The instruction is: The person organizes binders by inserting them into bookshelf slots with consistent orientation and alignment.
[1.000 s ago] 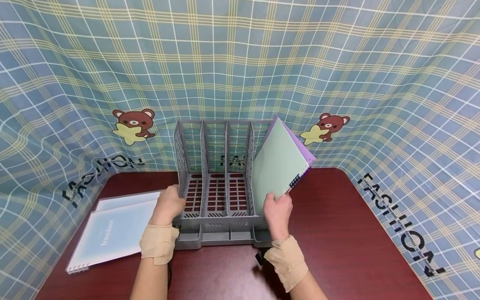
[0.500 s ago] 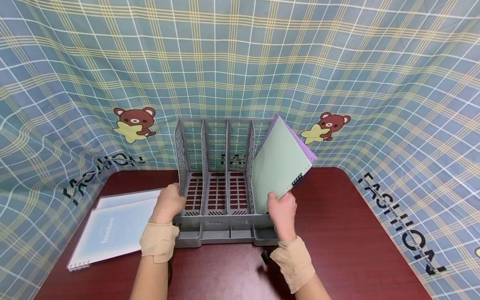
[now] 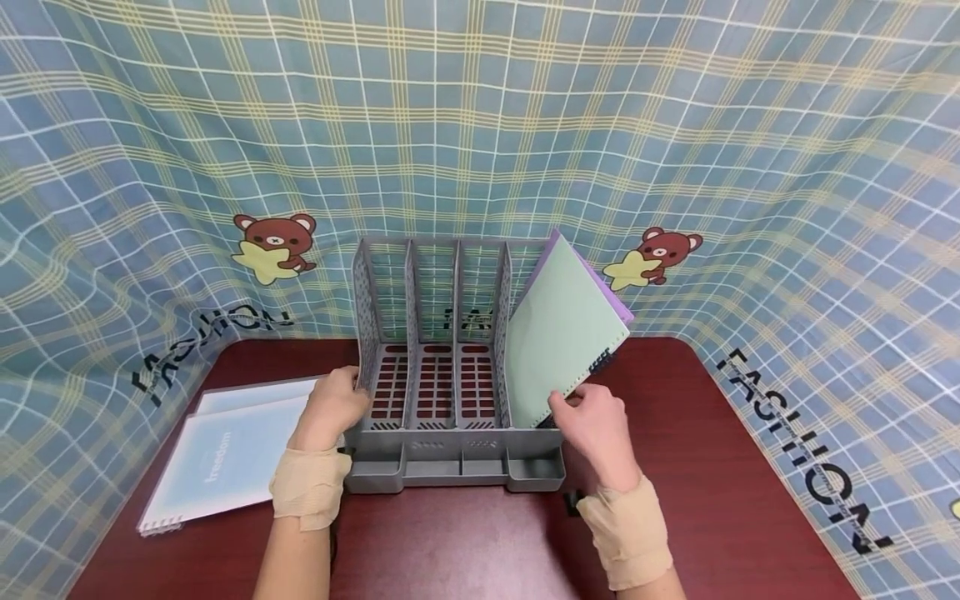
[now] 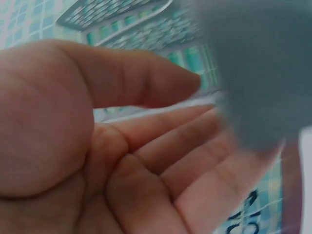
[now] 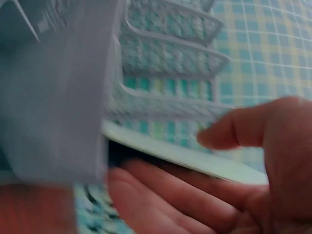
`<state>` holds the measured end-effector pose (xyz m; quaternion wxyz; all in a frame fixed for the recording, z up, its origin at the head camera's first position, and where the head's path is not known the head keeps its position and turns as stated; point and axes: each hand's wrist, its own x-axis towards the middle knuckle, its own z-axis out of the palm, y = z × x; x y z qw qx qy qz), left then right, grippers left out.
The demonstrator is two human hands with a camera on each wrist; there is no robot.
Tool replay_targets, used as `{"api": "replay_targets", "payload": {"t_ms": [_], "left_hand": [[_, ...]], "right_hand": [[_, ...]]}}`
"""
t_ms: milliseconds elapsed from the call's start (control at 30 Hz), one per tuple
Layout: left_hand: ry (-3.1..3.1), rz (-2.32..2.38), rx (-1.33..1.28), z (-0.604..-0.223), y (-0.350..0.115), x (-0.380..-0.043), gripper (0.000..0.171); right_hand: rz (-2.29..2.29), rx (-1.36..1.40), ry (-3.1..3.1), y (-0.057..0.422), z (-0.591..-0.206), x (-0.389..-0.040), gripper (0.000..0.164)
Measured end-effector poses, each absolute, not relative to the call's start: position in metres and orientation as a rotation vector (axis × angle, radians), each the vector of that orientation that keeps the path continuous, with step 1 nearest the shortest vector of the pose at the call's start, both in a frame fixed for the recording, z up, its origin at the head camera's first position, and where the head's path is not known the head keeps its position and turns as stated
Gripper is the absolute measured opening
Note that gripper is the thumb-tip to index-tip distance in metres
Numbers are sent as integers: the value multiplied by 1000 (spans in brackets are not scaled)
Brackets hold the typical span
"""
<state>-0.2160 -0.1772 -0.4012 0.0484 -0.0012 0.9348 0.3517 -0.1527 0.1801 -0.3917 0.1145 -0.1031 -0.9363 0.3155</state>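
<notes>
A grey desk file organizer (image 3: 408,333) with upright dividers stands mid-table. My left hand (image 3: 333,408) grips its left side near the front; the left wrist view shows the fingers running behind a grey panel. A pale green coil-bound notebook (image 3: 562,333) with a purple notebook (image 3: 557,242) behind it leans in the rightmost slot, tilted, upper right corner jutting out. My right hand (image 3: 596,429) pinches their coil edge low down, thumb (image 5: 219,134) at the green cover side and fingers (image 5: 180,195) underneath. Part of the purple notebook is hidden.
Several pale blue coil-bound notebooks (image 3: 217,467), the top one reading "freedom", lie on the left of the dark red table (image 3: 712,467). Low open compartments (image 3: 450,471) run along the organizer's front. A plaid curtain (image 3: 465,125) surrounds the table's back and sides.
My right hand has slid right and slightly down along the notebooks' coil edge, with less of the thumb over the green cover. The notebooks and organizer are nearly unmoved; my left hand stays.
</notes>
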Motion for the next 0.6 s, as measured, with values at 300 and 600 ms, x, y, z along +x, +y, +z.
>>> {"api": "replay_targets", "payload": {"t_ms": [300,600], "left_hand": [[3028,1047,116,-389,-204,-195,49],[3126,871,158,-396,-250,-176,48]], "right_hand": [[922,-194,-2820,184,-352,-117,37],[976,404,-2262,109,-362,-126,20]]}}
